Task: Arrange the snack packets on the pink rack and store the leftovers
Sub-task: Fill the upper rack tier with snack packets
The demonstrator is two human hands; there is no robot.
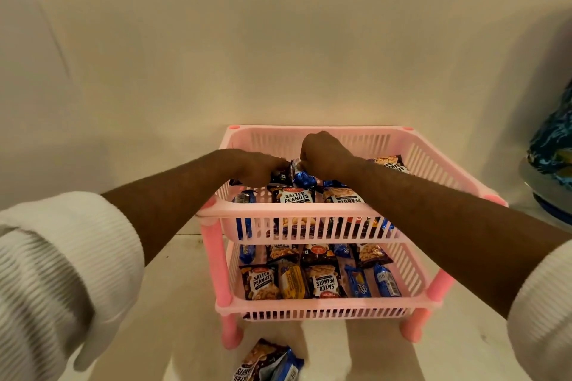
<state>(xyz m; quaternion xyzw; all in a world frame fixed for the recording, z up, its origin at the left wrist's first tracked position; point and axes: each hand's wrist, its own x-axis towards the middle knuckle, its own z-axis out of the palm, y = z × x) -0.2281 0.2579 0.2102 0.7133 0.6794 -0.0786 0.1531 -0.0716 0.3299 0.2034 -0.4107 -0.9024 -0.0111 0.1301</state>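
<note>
A: From the head camera, what's going on around the pink rack?

B: Both hands are inside its top tier. The left hand has its fingers curled onto a dark packet near the middle of that tier; the right hand is bunched, fingers curled down at a blue packet just beside it. I can't tell how firm either hold is.

A: And the snack packets?

B: Salted peanut packets lie along the top tier's front wall. The lower tier holds a full row of peanut and blue packets. A small leftover pile sits on the white surface in front of the rack's feet.

A: What might go wrong?

B: My guess: the forearms cross the top tier's front rim, so pressing down could tip or shove the light rack. Slick wrappers may also slide out of a loose pinch.

A: Room to move?

B: The back of the top tier looks bare. The wall stands close behind the rack, and a blue patterned object sits to the rack's right.
</note>
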